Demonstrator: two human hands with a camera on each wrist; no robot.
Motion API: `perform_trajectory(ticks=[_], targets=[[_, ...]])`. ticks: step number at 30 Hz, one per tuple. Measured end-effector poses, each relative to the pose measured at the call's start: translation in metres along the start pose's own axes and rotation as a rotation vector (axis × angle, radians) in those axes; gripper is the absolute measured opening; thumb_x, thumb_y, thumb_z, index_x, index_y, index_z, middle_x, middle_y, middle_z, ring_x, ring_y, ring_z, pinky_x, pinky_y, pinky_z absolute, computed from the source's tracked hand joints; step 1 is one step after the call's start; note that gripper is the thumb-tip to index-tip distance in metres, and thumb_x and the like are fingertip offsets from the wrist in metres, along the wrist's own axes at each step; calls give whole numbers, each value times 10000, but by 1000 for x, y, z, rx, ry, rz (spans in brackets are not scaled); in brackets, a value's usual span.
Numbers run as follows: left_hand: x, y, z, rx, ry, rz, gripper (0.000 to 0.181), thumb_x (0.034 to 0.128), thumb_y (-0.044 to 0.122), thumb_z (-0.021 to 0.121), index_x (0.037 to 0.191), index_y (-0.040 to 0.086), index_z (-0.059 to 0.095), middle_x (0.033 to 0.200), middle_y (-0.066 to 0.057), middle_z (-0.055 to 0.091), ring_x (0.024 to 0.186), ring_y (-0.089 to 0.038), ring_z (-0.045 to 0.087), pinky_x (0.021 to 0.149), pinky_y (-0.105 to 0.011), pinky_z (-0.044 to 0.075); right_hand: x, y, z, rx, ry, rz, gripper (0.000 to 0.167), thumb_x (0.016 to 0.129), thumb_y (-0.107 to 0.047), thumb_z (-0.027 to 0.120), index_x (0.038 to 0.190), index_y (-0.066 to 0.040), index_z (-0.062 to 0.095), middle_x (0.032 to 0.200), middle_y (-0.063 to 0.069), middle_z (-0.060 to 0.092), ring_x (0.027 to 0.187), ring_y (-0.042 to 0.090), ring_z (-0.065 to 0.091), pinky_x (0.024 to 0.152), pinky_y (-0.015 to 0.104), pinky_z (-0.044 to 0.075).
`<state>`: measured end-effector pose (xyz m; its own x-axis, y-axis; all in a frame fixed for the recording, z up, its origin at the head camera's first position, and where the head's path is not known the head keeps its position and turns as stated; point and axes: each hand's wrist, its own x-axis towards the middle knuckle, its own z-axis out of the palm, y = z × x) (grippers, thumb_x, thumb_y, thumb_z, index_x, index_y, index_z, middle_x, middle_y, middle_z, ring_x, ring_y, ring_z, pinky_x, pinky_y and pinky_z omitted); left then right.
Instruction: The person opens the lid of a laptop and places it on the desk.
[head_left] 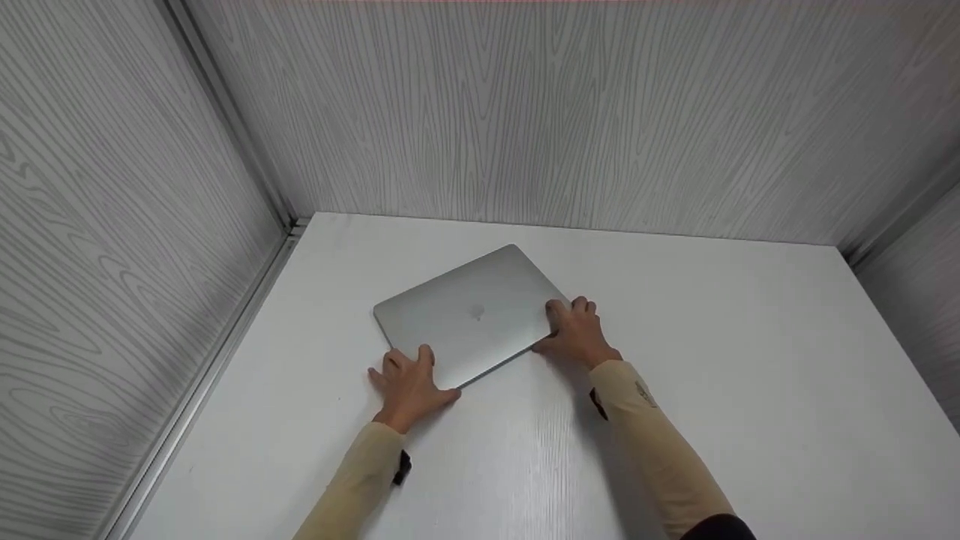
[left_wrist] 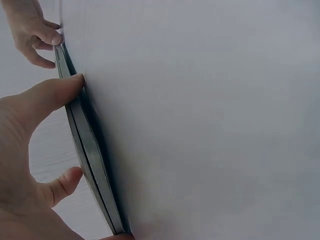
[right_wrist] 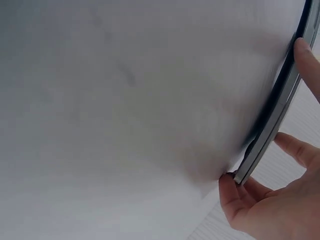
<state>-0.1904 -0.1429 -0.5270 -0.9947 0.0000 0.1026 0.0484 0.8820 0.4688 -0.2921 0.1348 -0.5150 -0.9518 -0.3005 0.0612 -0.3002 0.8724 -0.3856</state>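
A closed silver laptop point(head_left: 465, 311) with a faint logo on its lid lies at a slant on the white table in the head view. My left hand point(head_left: 409, 386) grips its near left corner, thumb against the front edge and other fingers around the side. At the near right corner, my right hand point(head_left: 577, 334) holds the laptop with thumb under the front edge and fingers at the lid and side. The left wrist view shows the laptop's thin edge point(left_wrist: 92, 145) between the left thumb and fingers. In the right wrist view, fingertips point(right_wrist: 229, 192) wrap the laptop's corner.
The white tabletop point(head_left: 750, 360) extends around the laptop. A grey wood-grain panel point(head_left: 525, 112) rises behind it, with another panel point(head_left: 112, 262) on the left and one at the right edge. Metal trim point(head_left: 202, 390) runs along the left side.
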Motion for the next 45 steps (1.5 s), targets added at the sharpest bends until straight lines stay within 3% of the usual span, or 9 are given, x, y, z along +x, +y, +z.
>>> perform_trajectory(ticks=[5,13,20,29,38,45], targets=[[2,-1,1,-18,-15,-2,552,709,342,911,916,91,465,1018,-326,454,1099,-568,448,953,-838,185,-5,-2,-1,36,-2,43,724,765,-259,905,1334,10,546,1211,369,441,1141,487,416,913,564,471],[6,4,1,-15,-11,12,550,697,364,912,905,96,479,1025,-308,450,1085,-551,471,955,-834,190,-5,1,-7,-22,-37,53,793,776,-303,900,1421,-17,537,1249,387,489,1163,503,443,926,570,476],[12,11,4,-36,-35,2,514,691,333,915,952,89,545,1072,-290,456,1148,-524,438,984,-817,169,-14,11,-6,15,-5,96,799,759,-302,910,1407,-3,552,1226,381,472,1154,494,433,928,574,460],[15,17,14,-73,-29,38,451,695,239,889,962,77,564,1026,-284,469,1176,-506,358,980,-827,158,-28,18,-8,-1,6,133,791,775,-287,893,1402,45,542,1213,411,472,1142,519,445,901,578,470],[17,19,13,-91,-46,25,414,710,204,866,976,83,572,1049,-278,444,1171,-495,354,993,-818,153,-34,15,-8,22,23,158,745,788,-264,891,1383,33,555,1204,405,486,1138,526,447,901,582,465],[21,20,11,-102,-16,43,396,689,233,891,959,90,639,1005,-241,551,1149,-479,422,968,-810,202,-39,16,-9,47,46,181,736,787,-250,895,1371,42,556,1193,396,494,1124,512,447,902,592,454]])
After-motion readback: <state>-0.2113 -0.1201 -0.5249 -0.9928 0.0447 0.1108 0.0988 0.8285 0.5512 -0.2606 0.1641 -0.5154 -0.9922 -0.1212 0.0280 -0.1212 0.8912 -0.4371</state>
